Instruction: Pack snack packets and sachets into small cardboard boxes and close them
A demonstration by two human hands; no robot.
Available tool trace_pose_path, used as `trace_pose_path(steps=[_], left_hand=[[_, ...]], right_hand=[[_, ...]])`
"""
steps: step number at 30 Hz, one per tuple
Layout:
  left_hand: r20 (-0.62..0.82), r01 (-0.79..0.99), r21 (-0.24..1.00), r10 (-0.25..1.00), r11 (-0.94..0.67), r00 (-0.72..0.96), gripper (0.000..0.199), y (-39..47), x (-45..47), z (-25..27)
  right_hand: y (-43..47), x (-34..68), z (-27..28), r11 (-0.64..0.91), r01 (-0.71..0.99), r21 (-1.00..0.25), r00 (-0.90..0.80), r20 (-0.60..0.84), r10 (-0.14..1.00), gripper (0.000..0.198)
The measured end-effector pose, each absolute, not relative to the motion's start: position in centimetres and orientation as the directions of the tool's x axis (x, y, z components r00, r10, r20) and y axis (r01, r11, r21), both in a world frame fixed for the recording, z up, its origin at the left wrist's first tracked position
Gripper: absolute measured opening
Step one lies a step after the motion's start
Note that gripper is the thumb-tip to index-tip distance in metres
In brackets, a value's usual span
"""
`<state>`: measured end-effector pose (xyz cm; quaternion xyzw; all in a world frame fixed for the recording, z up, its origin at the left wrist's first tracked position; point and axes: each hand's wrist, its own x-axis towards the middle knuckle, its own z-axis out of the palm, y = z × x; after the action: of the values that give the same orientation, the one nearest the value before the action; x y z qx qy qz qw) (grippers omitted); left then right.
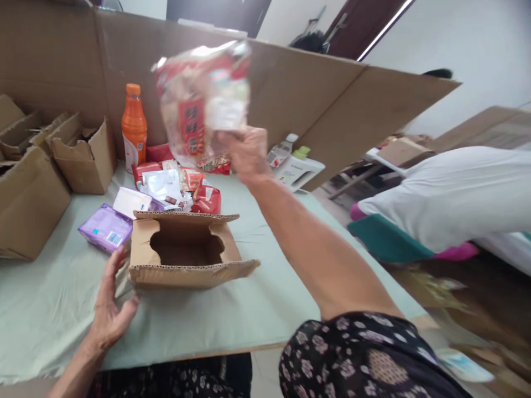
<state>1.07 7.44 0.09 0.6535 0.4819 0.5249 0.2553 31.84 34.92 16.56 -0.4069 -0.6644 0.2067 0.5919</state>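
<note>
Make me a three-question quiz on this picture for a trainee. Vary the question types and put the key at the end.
1. Which hand holds up the bag with red printing?
A) left only
B) right only
C) both
2. True or false: the orange bottle stands upright.
3. Fill in: the cardboard box beside the left hand stands with its top ____.

Key:
1. B, the right hand.
2. True.
3. Open.
</note>
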Motion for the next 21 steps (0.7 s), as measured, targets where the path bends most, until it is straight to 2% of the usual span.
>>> trace_pose_path(steps=[2, 4, 7, 9, 12, 15, 18, 21], left_hand=[[0.506, 0.266, 0.841, 0.860, -0.472, -0.074, 0.072, 7.2, 0.6, 1.8], [0.591, 0.274, 0.786, 0.804, -0.554, -0.068, 0.066, 7.3, 0.3, 4.2], [0.676, 0.410, 0.607, 0.713, -0.681, 0.185, 0.055, 8.4, 0.5, 8.8], [0.633, 0.451, 0.475, 0.649, -0.756, 0.422, 0.053, 9.8, 1.0, 11.7], [0.416, 0.486, 0.371, 0.610, -0.791, 0.675, 0.052, 12.2, 2.1, 15.2], [0.254, 0.527, 0.331, 0.612, -0.783, 0.749, 0.048, 13.8, 3.0, 17.1], [0.213, 0.502, 0.305, 0.572, -0.809, 0.792, 0.038, 14.0, 3.4, 17.8], [0.202, 0.442, 0.307, 0.512, -0.843, 0.835, 0.032, 13.6, 3.7, 18.0]], right_hand=[[32.1, 34.2, 17.7, 0.606, 0.184, -0.774, 0.129, 0.630, 0.766, 0.024], [28.5, 35.7, 18.4, 0.603, 0.096, -0.792, 0.167, 0.610, 0.775, 0.025], [23.0, 36.0, 18.3, 0.581, -0.014, -0.814, 0.171, 0.571, 0.803, 0.025], [20.4, 35.1, 17.7, 0.551, -0.077, -0.831, 0.154, 0.537, 0.830, 0.023], [18.3, 33.4, 16.7, 0.495, -0.129, -0.860, 0.102, 0.485, 0.869, 0.022], [17.9, 32.0, 16.1, 0.431, -0.141, -0.891, -0.005, 0.436, 0.900, 0.024], [18.0, 31.5, 16.0, 0.398, -0.088, -0.913, -0.101, 0.406, 0.908, 0.026], [18.0, 31.6, 15.9, 0.407, -0.052, -0.912, -0.127, 0.411, 0.903, 0.027]])
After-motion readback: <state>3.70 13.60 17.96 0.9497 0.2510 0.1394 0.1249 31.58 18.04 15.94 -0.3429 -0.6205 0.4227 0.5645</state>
